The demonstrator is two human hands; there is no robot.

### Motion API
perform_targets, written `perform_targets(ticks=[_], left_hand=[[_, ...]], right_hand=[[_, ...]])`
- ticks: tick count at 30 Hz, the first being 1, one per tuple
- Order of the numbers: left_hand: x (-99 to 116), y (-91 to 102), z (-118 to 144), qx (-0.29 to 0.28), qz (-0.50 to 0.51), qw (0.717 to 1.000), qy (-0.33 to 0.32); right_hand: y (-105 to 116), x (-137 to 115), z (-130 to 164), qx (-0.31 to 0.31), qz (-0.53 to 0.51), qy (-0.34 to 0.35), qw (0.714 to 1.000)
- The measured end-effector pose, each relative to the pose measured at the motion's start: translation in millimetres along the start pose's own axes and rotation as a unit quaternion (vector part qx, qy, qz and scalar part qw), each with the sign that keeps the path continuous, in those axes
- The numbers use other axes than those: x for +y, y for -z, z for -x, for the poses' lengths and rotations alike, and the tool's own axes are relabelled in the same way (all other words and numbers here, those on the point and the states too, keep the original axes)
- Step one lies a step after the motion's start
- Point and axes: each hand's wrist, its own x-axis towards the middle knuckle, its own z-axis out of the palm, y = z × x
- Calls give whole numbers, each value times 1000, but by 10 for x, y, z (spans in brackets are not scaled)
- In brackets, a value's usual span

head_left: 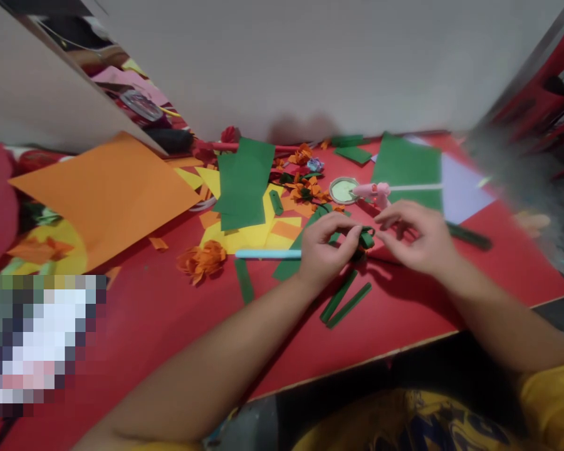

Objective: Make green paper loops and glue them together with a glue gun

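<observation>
In front of the round dish (331, 193), the left hand (325, 247) is pinching green paper (366, 238); the right hand (420, 241) (grip parted) is hovering.

A plain grey wall (333, 69) rises beyond both hands, with blurred reddish patches low down, past the left hand (329, 247). The red worktop (169, 351) spreads beneath, its pale-edged front on the near side of the hands. Farther left stands a pale panel (51, 81). Beyond the right hand (416, 241), grey floor (491, 141) meets blurred red furniture (533, 109). The light is dim.
</observation>
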Motion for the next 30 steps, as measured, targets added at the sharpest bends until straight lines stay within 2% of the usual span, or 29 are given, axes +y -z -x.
perform_targets(ticks=[3, 9, 16, 20, 26, 30], left_hand=[[57, -13, -15, -8, -19, 1000, -2], [73, -33, 5, -23, -36, 999, 20], [-23, -7, 47, -44, -1, 995, 89], [-82, 23, 22, -66, 47, 991, 106], [-156, 33, -21, -108, 118, 978, 137], [-192, 30, -19, -108, 136, 977, 126]], right_hand=[[-79, 48, 1, -15, 14, 1, 1000], [-92, 119, 39, -56, 81, -7, 995], [-113, 120, 35, -71, 145, 15, 987], [-97, 109, 29, -48, 126, 20, 991], [-60, 91, 37, -21, 74, -21, 997], [-37, 72, 32, -21, 29, -38, 999]])
